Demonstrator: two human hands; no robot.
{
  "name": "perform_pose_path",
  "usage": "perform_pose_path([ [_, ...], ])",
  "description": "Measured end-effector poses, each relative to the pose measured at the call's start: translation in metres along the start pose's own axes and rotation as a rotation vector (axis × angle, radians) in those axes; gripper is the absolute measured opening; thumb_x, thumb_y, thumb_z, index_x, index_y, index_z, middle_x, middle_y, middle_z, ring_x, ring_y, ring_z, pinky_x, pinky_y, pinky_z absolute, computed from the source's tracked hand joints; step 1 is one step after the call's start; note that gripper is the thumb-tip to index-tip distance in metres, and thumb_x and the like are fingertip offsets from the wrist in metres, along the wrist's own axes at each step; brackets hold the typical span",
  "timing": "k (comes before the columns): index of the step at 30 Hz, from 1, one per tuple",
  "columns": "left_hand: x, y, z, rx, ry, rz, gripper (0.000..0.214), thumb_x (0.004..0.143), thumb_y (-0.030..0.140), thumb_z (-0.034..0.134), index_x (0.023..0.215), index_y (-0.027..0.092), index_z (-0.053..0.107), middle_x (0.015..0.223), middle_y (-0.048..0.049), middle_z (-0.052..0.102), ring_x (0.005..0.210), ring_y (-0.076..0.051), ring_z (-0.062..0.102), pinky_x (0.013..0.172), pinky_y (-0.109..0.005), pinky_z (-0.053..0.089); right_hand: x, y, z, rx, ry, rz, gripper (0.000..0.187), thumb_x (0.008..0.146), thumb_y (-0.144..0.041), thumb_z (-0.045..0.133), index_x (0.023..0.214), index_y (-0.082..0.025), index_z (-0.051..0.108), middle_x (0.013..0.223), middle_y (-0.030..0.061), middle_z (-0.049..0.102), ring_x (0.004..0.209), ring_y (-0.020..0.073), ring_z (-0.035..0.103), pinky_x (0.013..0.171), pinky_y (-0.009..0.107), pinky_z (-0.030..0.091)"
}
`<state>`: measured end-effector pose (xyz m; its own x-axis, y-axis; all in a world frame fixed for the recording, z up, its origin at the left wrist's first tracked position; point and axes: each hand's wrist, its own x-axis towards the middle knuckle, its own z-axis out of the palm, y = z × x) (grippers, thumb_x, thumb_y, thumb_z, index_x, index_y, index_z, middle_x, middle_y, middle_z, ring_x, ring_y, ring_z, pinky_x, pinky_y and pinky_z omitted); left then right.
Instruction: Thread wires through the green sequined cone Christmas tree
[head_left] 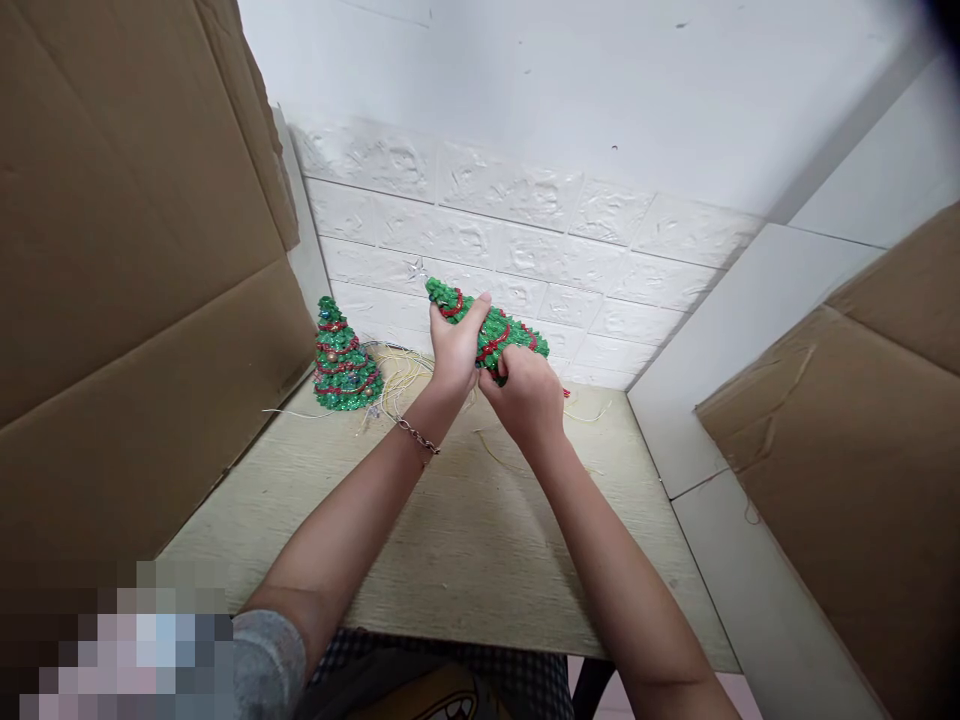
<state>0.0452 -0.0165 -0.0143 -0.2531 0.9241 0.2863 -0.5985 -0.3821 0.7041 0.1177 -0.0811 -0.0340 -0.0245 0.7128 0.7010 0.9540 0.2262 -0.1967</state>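
Green tree (496,328) sits tilted at frame centre, left hand (454,345) wrapped round its upper half, right hand (529,395) curled against its wide end, pinch unclear; probably light, fairly stiff, tip star (418,270) likely fragile, best held mid-body.

- Cardboard (135,250) hems the left, a white panel (697,360) the right.
- Standing tree (346,368) and wires (405,382) crowd the back left; hands (529,395) and tilted tree (493,326) block the middle.
- Front desk (465,540) passable between forearms (360,505).
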Motion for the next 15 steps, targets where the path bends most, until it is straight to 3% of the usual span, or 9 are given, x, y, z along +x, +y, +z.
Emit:
perform_pose_path([
  [15,0.0016,0.0006,-0.0015,0.027,-0.003,0.011,0.041,0.062,0.027,0.076,0.086,0.023,0.044,0.079,0.0012,0.057,0.068,-0.012,0.058,0.061,-0.027,0.049,0.0007,0.0009,0.0008,-0.006,-0.043,0.047,0.014,0.080,-0.025,0.051,0.069,-0.020,0.044,0.068,0.0044,0.055,0.062,0.0165,0.045,0.055,0.030,0.019],
])
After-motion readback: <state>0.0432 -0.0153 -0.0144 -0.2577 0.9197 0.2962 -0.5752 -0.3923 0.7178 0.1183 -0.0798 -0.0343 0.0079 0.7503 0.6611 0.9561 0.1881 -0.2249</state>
